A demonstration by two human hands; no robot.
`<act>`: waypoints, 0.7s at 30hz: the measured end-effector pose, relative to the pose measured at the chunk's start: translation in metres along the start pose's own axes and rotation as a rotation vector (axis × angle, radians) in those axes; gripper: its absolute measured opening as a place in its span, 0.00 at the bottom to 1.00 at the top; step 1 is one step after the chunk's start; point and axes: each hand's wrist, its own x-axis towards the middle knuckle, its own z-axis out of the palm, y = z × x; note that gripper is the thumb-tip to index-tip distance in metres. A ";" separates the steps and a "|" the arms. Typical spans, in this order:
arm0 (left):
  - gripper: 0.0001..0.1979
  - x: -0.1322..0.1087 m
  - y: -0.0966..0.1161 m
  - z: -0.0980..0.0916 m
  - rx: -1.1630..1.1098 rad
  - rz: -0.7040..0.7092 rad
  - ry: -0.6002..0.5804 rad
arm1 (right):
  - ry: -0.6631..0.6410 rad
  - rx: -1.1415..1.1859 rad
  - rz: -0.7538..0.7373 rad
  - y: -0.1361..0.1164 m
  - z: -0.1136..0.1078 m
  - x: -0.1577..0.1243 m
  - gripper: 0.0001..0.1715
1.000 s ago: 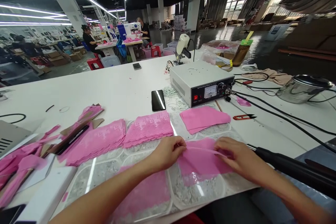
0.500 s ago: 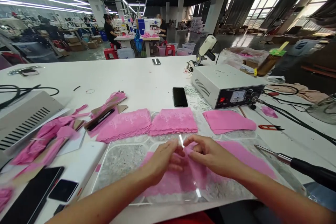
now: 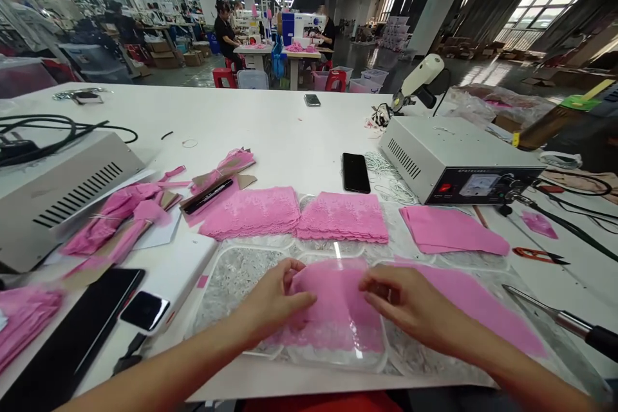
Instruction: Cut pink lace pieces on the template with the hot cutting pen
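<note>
A thin, see-through piece of pink fabric (image 3: pixel 333 290) is stretched between my hands, above the clear plastic-covered mat (image 3: pixel 241 270). My left hand (image 3: pixel 277 299) grips its left edge, thumb on top and fingers behind. At the right edge my right hand (image 3: pixel 410 302) is closed, its bent fingertips and thumb pinching the cloth. To the right, a larger pink panel (image 3: pixel 477 302) lies on the mat, partly hidden by my right hand. Beyond the hands sit two stacks of pink lace, a left lace stack (image 3: pixel 251 212) and a right lace stack (image 3: pixel 342 215), beside plain pink pieces (image 3: pixel 451 228).
A pointed black-handled tool (image 3: pixel 570 322) lies at right, near red-handled thread snips (image 3: pixel 538 255). Behind stand a grey power box (image 3: pixel 463 148) and a black phone (image 3: pixel 356 172). At left are another grey box (image 3: pixel 72 193), pink bundles (image 3: pixel 120 219) and a white box (image 3: pixel 181 277).
My hands have moved apart, left hand leftward, and the pink fabric is now spread between them. The camera view has shifted left.
</note>
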 end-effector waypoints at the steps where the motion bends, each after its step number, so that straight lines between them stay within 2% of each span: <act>1: 0.24 0.001 0.001 0.000 0.039 -0.005 0.015 | 0.011 -0.050 -0.005 0.010 0.001 -0.010 0.09; 3: 0.20 0.002 0.004 0.001 0.118 -0.016 0.042 | 0.059 -0.145 -0.030 0.026 0.007 -0.027 0.09; 6: 0.15 0.000 0.012 0.003 0.254 -0.022 0.090 | 0.099 -0.243 -0.116 0.037 0.017 -0.040 0.12; 10: 0.16 -0.004 0.020 0.005 0.399 -0.059 0.154 | 0.188 -0.377 -0.259 0.042 0.028 -0.038 0.12; 15: 0.16 -0.006 0.022 0.000 0.526 -0.027 0.160 | 0.303 -0.453 -0.397 0.051 0.033 -0.033 0.13; 18: 0.18 -0.009 0.021 -0.006 0.529 -0.037 0.142 | 0.307 -0.435 -0.425 0.049 0.031 -0.036 0.12; 21: 0.20 -0.015 0.018 -0.011 0.539 -0.064 0.117 | 0.245 -0.435 -0.449 0.044 0.032 -0.042 0.12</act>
